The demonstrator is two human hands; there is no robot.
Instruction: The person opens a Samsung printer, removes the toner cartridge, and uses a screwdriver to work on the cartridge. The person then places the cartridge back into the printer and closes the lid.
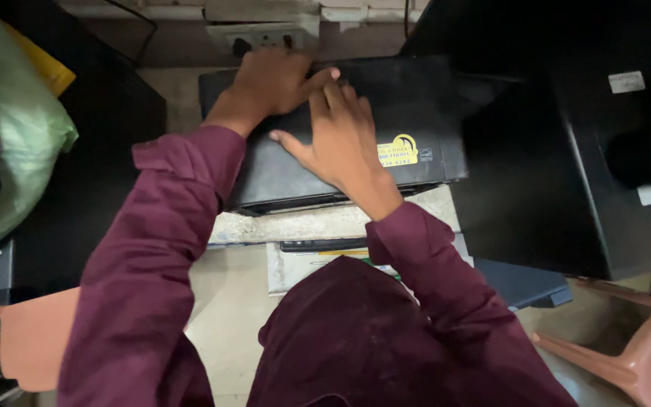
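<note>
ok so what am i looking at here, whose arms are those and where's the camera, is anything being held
There is no machine here: a person wears a camera on the head, so this single picture looks down along their own arms in maroon sleeves. The left hand lies flat on the far part of a flat black device, likely a printer or scanner, with a yellow sticker on its lid. The right hand rests open on the lid too, fingers spread toward the left hand. Neither hand grips anything; both only press on the lid. The device sits on a pale stone ledge. Around it: a green sack at left, a larger black machine at right, a pinkish plastic chair lower right.
</note>
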